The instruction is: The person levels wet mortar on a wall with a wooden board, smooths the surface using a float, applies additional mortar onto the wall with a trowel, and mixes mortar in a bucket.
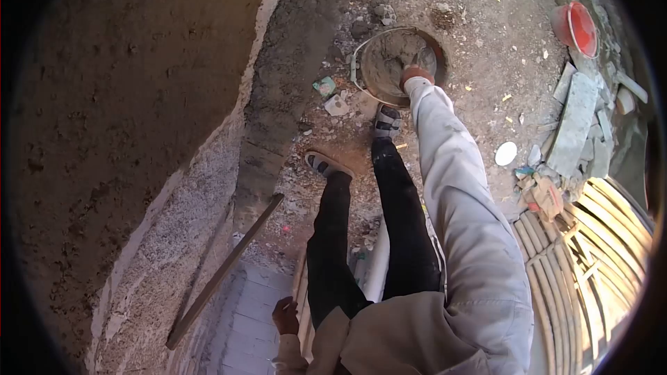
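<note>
A round metal pan (381,69) with a pale handle stands on the ground at the upper middle, with wet grey mortar inside. My right hand (415,75) reaches over its near right side, closed round something I cannot make out. A greyish tool-like shape lies in the mortar beside these fingers. Low in the view, my left hand (285,316) hangs beside my left leg, its fingers loosely bent and slightly apart, with nothing visible in them.
A plastered wall (125,83) fills the left side. A wooden strip (226,271) leans there. Rubble lies around my feet. At the right are a red bucket (583,30), broken slabs (575,125), a white disc (506,153) and curved poles (549,271).
</note>
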A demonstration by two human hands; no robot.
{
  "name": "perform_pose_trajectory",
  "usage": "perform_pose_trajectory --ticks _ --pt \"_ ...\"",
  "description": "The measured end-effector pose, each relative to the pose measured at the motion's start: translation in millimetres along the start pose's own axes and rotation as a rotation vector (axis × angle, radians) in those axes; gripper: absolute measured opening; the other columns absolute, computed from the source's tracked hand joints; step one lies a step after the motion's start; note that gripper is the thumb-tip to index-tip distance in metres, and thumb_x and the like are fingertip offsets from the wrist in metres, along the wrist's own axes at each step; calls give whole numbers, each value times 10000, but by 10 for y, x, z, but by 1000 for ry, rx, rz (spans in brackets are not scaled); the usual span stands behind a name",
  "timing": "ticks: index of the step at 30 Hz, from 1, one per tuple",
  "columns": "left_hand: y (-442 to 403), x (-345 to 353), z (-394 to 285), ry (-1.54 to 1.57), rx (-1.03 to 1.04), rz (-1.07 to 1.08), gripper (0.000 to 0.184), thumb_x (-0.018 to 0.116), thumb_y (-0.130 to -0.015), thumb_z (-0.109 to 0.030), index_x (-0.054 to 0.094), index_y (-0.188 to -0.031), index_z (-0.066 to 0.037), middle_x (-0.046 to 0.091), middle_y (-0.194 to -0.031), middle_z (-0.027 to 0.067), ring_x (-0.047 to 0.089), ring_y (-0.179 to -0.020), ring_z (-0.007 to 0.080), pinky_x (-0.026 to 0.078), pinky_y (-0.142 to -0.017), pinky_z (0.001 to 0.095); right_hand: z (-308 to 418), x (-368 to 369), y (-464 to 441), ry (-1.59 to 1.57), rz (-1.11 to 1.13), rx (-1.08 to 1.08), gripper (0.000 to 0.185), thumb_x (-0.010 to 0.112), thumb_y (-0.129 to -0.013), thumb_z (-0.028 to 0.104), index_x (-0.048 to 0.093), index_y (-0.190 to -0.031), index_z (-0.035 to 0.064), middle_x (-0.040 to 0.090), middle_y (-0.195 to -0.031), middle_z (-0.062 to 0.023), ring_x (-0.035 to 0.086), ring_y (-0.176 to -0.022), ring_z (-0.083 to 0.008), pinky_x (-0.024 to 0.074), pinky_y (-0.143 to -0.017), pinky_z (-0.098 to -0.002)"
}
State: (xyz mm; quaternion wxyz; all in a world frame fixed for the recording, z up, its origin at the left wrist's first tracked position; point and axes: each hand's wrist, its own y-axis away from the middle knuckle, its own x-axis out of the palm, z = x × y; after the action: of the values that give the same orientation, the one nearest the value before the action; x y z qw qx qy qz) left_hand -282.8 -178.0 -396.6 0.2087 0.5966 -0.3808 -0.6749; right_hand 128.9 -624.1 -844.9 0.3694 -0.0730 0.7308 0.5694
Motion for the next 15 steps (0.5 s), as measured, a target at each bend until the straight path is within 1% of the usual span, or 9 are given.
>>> perform_pose_trajectory --ticks 3,5,6,7,8,10,12,13,15 --pt "-96 361 -565 60 31 82 203 661 -845 -95 659 -1029 -9 685 -938 84 672 -817 179 543 -667 291 -150 564 -588 670 470 -844 366 584 -846 266 663 -1042 -32 669 -1123 -214 682 -997 -303 558 -786 -411" --pt "-58 395 -628 89 -5 135 202 653 -854 -96 651 -1037 -9 679 -959 78 674 -823 183 542 -665 289 -439 468 -229 -245 492 -68 388 628 -804 277 648 -999 -58 673 -1033 -241 697 -853 -343 559 -709 -406" --pt "-122 426 -584 123 -42 147 204 649 -856 -96 647 -1040 -10 676 -967 76 674 -827 186 542 -666 291 -602 374 -177 -456 568 129 418 633 -797 286 630 -1028 -63 672 -997 -248 696 -811 -354 557 -692 -408" --pt "-117 411 -522 152 -87 156 205 645 -857 -96 644 -1044 -11 673 -975 73 675 -831 189 541 -666 293 -791 348 -26 -240 251 112 483 638 -789 282 578 -1127 -58 666 -1011 -256 692 -852 -360 560 -707 -407" --pt "-112 393 -468 202 -183 150 206 648 -852 -101 642 -1044 -29 665 -996 67 674 -857 199 538 -678 309 -805 -149 312 -136 290 79 642 592 -812 320 456 -1317 -52 560 -1265 -292 556 -1191 -395 459 -990 -420" --pt "-146 369 -255 300 -312 146 215 654 -845 -106 641 -1051 -43 664 -993 65 672 -872 201 534 -689 317 -880 -709 584 124 159 -66 655 608 -826 343 410 -1361 21 616 -1145 -265 630 -1039 -401 504 -906 -465" --pt "-137 359 -27 346 -399 160 239 664 -835 -116 636 -1066 -61 664 -987 62 671 -888 206 527 -704 324 -739 -958 438 315 -84 -168 362 508 -923 287 491 -1202 58 670 -942 -184 674 -894 -362 534 -780 -489" --pt "-172 391 -24 339 -393 188 242 663 -839 -120 634 -1072 -58 662 -998 64 669 -895 207 529 -710 324 -598 -941 214 296 -195 -230 256 427 -958 251 542 -1090 63 686 -958 -164 680 -899 -353 536 -782 -473" --pt "-206 487 -40 331 -381 236 248 662 -848 -128 630 -1082 -52 660 -1018 67 666 -909 210 533 -723 326 -253 -575 -504 365 -144 -314 337 366 -971 244 630 -1073 62 685 -1073 -171 678 -971 -325 534 -838 -449"
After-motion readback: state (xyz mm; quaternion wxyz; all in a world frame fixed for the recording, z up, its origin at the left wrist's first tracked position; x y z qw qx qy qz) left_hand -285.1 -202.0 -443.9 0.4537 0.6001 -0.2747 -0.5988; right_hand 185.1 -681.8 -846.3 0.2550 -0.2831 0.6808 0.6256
